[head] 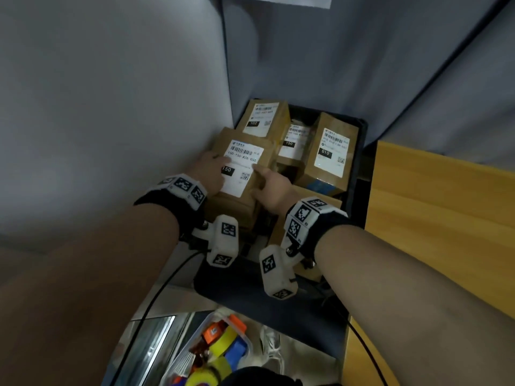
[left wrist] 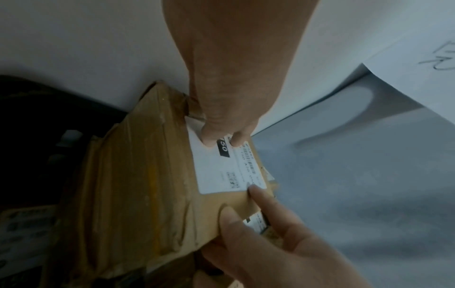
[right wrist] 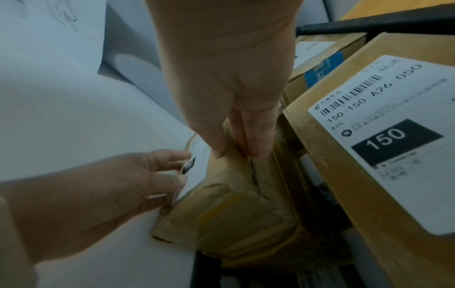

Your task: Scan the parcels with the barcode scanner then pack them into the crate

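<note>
From the head view, I have the parcel (head: 245,165) label-up at the crate's (head: 361,140) left edge, seated among the packed boxes; my left hand (head: 207,172) presses its label with straight fingers. The left wrist view shows those fingertips (left wrist: 209,139) flat on paper, steadying it. In the right wrist view, my right hand (right wrist: 236,109) pushes its side with straight fingers, closing the gap.
</note>
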Tool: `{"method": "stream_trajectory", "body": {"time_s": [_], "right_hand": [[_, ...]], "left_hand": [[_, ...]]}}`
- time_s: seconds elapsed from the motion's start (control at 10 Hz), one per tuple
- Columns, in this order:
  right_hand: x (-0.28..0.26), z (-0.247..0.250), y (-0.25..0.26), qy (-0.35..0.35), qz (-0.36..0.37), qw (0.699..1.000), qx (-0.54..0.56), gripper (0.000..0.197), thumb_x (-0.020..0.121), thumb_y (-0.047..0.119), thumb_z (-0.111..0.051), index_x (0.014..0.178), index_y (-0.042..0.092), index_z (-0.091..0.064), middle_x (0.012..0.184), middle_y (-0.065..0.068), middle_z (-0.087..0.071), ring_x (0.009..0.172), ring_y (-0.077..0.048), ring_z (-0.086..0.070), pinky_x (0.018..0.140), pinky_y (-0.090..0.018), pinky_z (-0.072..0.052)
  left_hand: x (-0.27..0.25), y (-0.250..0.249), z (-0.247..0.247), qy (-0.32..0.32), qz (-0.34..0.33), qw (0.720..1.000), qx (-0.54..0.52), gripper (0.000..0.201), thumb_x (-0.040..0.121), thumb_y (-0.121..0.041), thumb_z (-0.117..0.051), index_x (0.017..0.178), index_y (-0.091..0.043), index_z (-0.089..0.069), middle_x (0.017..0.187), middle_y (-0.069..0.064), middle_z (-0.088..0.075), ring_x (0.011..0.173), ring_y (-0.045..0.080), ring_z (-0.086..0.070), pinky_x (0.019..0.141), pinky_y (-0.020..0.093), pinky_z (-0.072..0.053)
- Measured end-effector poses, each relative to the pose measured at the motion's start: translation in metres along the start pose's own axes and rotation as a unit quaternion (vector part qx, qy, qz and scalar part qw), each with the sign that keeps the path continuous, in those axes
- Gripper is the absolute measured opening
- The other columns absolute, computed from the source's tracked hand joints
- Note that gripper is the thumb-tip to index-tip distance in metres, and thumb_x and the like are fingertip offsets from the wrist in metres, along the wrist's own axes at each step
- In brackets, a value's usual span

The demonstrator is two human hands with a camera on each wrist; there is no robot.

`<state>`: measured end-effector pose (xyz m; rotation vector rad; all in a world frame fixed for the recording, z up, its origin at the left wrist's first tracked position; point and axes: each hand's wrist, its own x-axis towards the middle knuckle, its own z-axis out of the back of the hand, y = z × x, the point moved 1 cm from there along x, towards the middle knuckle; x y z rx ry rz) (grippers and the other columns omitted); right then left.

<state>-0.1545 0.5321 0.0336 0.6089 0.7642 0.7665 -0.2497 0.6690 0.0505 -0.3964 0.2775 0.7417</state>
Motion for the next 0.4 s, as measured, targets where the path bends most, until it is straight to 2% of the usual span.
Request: {"method": "stream_trajectory", "body": {"time_s": [0.1,0.2,0.3,0.4], "right_hand": [[0.006,0.0,-0.003,0.0,0.007,1.0,0.005,0.064,0.096,0.014,-0.057,0.152,0.022,-0.027,0.151,-0.008,-0.04,0.135,-0.025,-0.042,0.108,-0.026,-0.036],[0.009,-0.003,-0.009,0.016,0.017,0.999,0.036,0.064,0.096,0.015,-0.057,0.152,0.023,-0.027,0.152,-0.008,-0.038,0.138,-0.024,-0.038,0.111,-0.027,-0.033],[0.005,0.0,-0.016,-0.01,0.028,0.999,0.042,0.06,0.096,0.016,-0.057,0.15,0.022,-0.031,0.149,-0.006,-0.042,0.134,-0.023,-0.043,0.106,-0.024,-0.037],[-0.002,0.018,-0.02,-0.068,0.023,0.997,0.005,0.054,0.097,0.015,-0.053,0.148,0.019,-0.036,0.132,-0.009,-0.057,0.112,-0.021,-0.057,0.082,-0.018,-0.04]], "left_hand": [[0.007,0.004,0.002,-0.004,-0.015,1.0,0.02,0.057,0.096,-0.014,-0.048,0.149,-0.015,-0.029,0.156,0.014,-0.019,0.137,0.031,-0.032,0.112,0.034,-0.026],[0.004,-0.001,-0.003,-0.04,-0.007,0.998,0.052,0.055,0.096,-0.011,-0.043,0.149,-0.016,-0.029,0.154,0.015,-0.021,0.138,0.035,-0.027,0.113,0.039,-0.024],[-0.001,-0.009,-0.012,-0.068,0.011,0.995,0.073,0.054,0.096,-0.015,-0.041,0.148,-0.015,-0.029,0.148,0.016,-0.026,0.133,0.037,-0.028,0.111,0.044,-0.026],[0.0,-0.019,-0.011,-0.093,0.018,0.992,0.078,0.051,0.095,-0.018,-0.043,0.145,-0.011,-0.034,0.143,0.018,-0.031,0.13,0.037,-0.031,0.109,0.045,-0.03]]}}
